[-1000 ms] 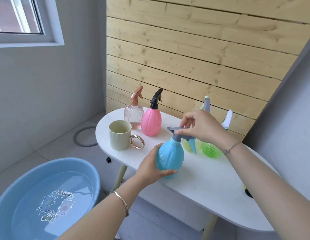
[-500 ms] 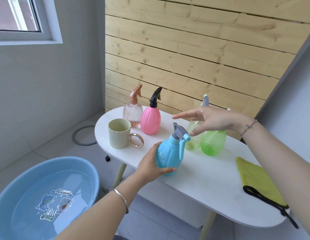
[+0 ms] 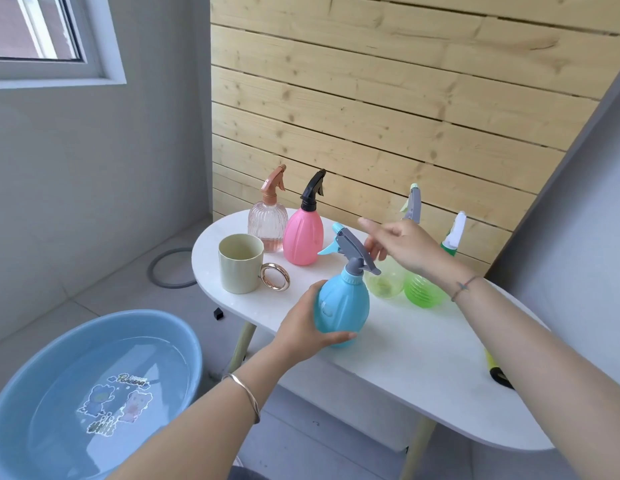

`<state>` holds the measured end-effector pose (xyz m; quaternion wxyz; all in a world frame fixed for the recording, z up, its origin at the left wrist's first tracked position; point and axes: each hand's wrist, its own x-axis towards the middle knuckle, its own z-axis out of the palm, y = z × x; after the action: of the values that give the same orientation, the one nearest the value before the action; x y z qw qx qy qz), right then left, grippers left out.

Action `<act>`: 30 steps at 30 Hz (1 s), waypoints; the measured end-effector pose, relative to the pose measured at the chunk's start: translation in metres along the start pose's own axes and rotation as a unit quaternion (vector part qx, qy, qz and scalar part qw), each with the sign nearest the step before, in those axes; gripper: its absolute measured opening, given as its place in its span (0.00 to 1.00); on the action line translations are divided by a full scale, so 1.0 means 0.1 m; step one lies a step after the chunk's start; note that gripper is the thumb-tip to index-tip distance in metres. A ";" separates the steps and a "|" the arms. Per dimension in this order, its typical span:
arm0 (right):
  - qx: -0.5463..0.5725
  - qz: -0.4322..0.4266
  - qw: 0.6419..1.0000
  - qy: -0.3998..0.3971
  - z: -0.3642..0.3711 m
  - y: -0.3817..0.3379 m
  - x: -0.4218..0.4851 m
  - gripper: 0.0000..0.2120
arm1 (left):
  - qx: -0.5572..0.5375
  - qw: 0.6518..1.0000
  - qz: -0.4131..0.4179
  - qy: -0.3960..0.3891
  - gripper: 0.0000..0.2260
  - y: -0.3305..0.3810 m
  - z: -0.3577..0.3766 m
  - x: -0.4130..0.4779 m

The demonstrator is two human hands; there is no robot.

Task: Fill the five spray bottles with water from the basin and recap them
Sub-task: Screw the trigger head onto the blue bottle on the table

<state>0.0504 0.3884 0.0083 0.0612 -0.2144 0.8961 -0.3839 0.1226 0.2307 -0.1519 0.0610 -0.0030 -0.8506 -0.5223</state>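
A blue spray bottle (image 3: 343, 303) with a grey trigger head stands on the white table (image 3: 416, 368). My left hand (image 3: 301, 323) is wrapped around its body. My right hand (image 3: 402, 247) hovers by the grey head with fingers spread, touching or nearly touching it. Behind stand a clear pink bottle (image 3: 267, 223), a solid pink bottle (image 3: 303, 233), a pale yellow-green bottle (image 3: 384, 282) and a green ribbed bottle (image 3: 422, 292), all capped. A blue basin (image 3: 90, 396) with water sits on the floor at lower left.
A pale green mug (image 3: 241, 263) with a gold ring handle stands at the table's left end. A yellow cloth with a black edge (image 3: 495, 372) peeks out past my right forearm. A wooden slat wall backs the table. A grey ring (image 3: 170, 268) lies on the floor.
The grey trigger head has turned round on the blue bottle, its nozzle swinging from right to left. My right hand let go of it, opened, and came back beside it.
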 end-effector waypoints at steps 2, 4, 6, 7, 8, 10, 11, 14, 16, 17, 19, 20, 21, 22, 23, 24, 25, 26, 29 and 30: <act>0.059 0.003 0.992 -0.114 -0.06 0.16 -0.03 0.12 | 0.000 1.000 0.001 -0.002 0.40 0.00 -0.01 0.01; 0.081 -0.005 0.972 -0.220 -0.02 0.35 -0.07 0.16 | 0.000 1.000 0.000 -0.006 0.41 -0.01 -0.01 0.01; 0.116 -0.008 0.967 -0.226 0.11 0.47 -0.08 0.21 | 0.000 1.000 0.000 -0.012 0.41 -0.02 -0.02 0.03; 0.137 -0.013 0.968 -0.209 0.19 0.48 -0.08 0.21 | 0.001 1.000 0.001 -0.016 0.41 -0.02 -0.02 0.04; 0.153 -0.022 0.969 -0.191 0.25 0.47 -0.07 0.20 | 0.001 1.000 0.003 -0.020 0.41 -0.02 -0.03 0.04; 0.163 -0.044 0.970 -0.173 0.33 0.46 -0.05 0.16 | 0.001 1.000 0.004 -0.026 0.40 -0.03 -0.04 0.06; 0.161 -0.056 0.972 -0.162 0.36 0.47 -0.05 0.14 | 0.001 1.000 0.004 -0.031 0.40 -0.04 -0.04 0.07; 0.156 -0.075 0.982 -0.078 0.44 0.53 -0.05 0.09 | -0.002 0.999 0.002 -0.042 0.43 -0.07 -0.05 0.10; 0.172 -0.076 0.982 -0.020 0.52 0.57 -0.08 0.10 | -0.005 0.999 0.000 -0.046 0.44 -0.09 -0.05 0.11; 0.187 -0.074 0.980 0.006 0.55 0.58 -0.09 0.09 | -0.007 0.999 0.001 -0.047 0.44 -0.08 -0.05 0.12; 0.218 -0.066 0.972 0.052 0.66 0.58 -0.13 0.10 | -0.013 0.999 0.002 -0.052 0.44 -0.09 -0.05 0.12; 0.227 -0.062 0.969 0.075 0.71 0.57 -0.15 0.10 | -0.014 0.998 0.003 -0.057 0.45 -0.09 -0.06 0.12; 0.226 -0.059 0.967 0.097 0.75 0.55 -0.15 0.11 | -0.014 0.998 0.003 -0.063 0.46 -0.09 -0.07 0.11; 0.222 -0.057 0.967 0.111 0.77 0.54 -0.15 0.11 | -0.015 0.997 0.002 -0.069 0.47 -0.09 -0.09 0.12; 0.218 -0.058 0.967 0.116 0.77 0.53 -0.15 0.11 | -0.017 0.997 0.001 -0.075 0.47 -0.09 -0.10 0.12; 0.218 -0.062 0.968 0.105 0.75 0.53 -0.15 0.10 | -0.020 0.996 0.000 -0.082 0.46 -0.08 -0.11 0.12; 0.221 -0.067 0.970 0.077 0.71 0.54 -0.14 0.10 | -0.022 0.996 0.000 -0.090 0.46 -0.08 -0.13 0.12; 0.224 -0.071 0.971 0.033 0.65 0.55 -0.14 0.11 | -0.022 0.995 0.000 -0.097 0.46 -0.07 -0.14 0.12; 0.226 -0.063 0.969 -0.084 0.51 0.58 -0.14 0.16 | -0.015 0.993 -0.003 -0.115 0.44 -0.07 -0.18 0.15; 0.228 -0.059 0.968 -0.088 0.49 0.59 -0.14 0.16 | -0.015 0.993 -0.003 -0.119 0.43 -0.07 -0.19 0.16</act>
<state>0.0565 0.3980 -0.0692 0.1643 -0.2805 0.7617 -0.5605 0.1081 0.2095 -0.1479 -0.0420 -0.0630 -0.8439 -0.5311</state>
